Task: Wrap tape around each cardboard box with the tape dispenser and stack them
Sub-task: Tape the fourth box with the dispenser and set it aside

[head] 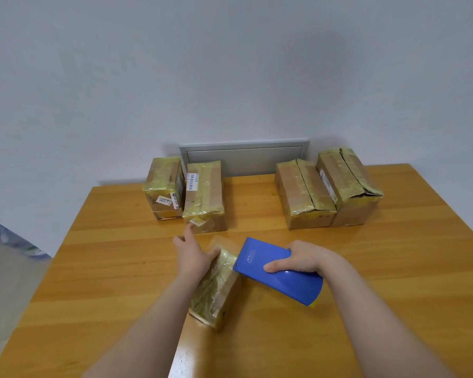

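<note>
A small taped cardboard box [216, 293] lies tilted near the middle of the wooden table [393, 268]. My left hand [191, 255] rests on its far end, thumb against the top, index finger stretched out. My right hand [301, 259] grips a blue tape dispenser [281, 274], whose toothed edge meets the box's top right edge. A strip of clear tape rises at the far end of the box.
At the back left, one taped box [164, 178] sits on a lower box, with another taped box [205, 197] beside it. Two larger taped boxes [303, 195] [347, 184] stand at the back right. A grey panel [243, 156] is on the wall behind.
</note>
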